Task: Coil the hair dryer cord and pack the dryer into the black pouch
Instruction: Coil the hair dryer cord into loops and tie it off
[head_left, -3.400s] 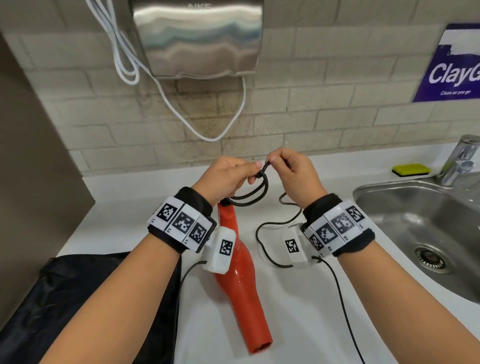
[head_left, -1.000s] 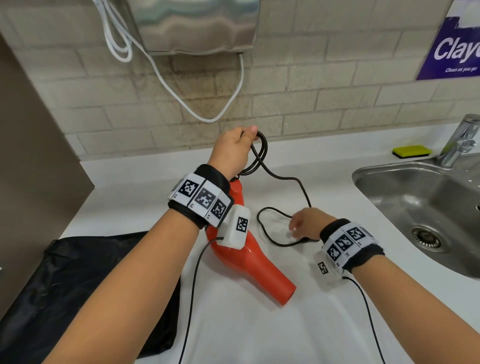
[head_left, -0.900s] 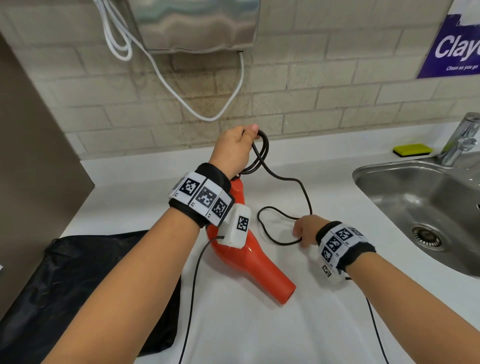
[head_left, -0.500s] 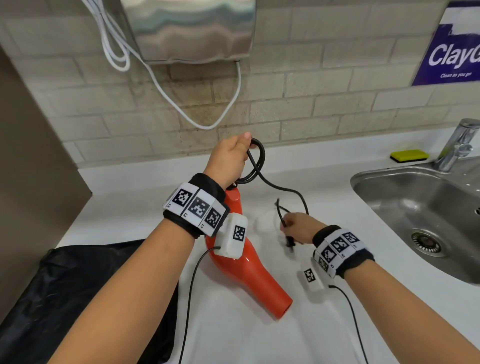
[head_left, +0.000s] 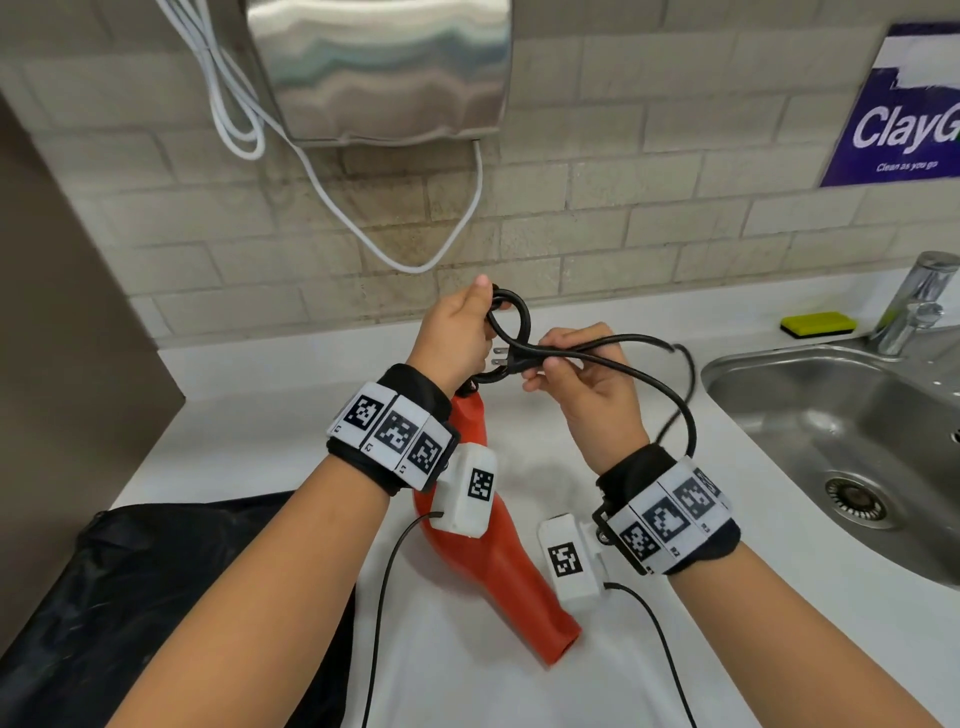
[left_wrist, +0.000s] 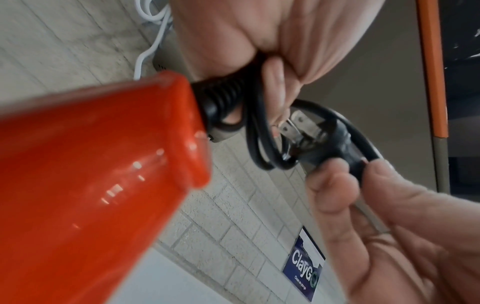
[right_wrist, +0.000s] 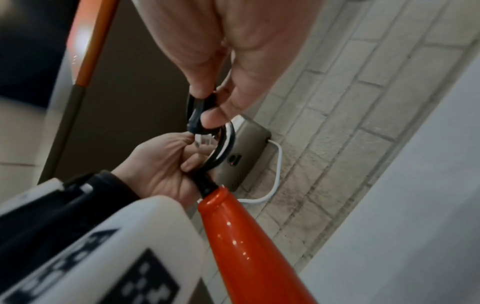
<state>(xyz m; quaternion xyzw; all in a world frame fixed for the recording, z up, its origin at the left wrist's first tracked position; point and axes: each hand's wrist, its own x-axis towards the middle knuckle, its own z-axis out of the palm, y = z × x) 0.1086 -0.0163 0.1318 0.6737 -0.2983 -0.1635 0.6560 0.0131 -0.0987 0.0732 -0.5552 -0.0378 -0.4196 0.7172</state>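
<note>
The left hand (head_left: 457, 332) has its grip closed round a small coil of the black cord (head_left: 511, 317), gathered just above the strain relief at the dryer's handle end; the loops stick out past the thumb side. The right hand (head_left: 587, 384) pinches the plug (head_left: 511, 358) between thumb and fingers, prongs pointing at the left hand and lying against the coil (the left wrist view shows both flat prongs beside the left fingers (left_wrist: 278, 90)). From the plug the rest of the cord runs right, arcs toward the sink (head_left: 841, 415), then curves back down behind the right wrist, hanging above the worktop (head_left: 249, 447).

The dryer (head_left: 498, 571) is red-orange and hangs tilted under the left hand, handle end up, nozzle pointing toward the near edge of the worktop; whether the nozzle touches the surface I cannot tell. The pouch (head_left: 182, 597) lies flat at the near left corner of the worktop, apart from the dryer, partly under the left forearm.

On the tiled wall behind hangs a steel hand dryer (head_left: 379, 67) with a white cable (head_left: 332, 187) looping below it. A yellow sponge (head_left: 818, 323) sits at the back edge by the tap (head_left: 914, 301)
</note>
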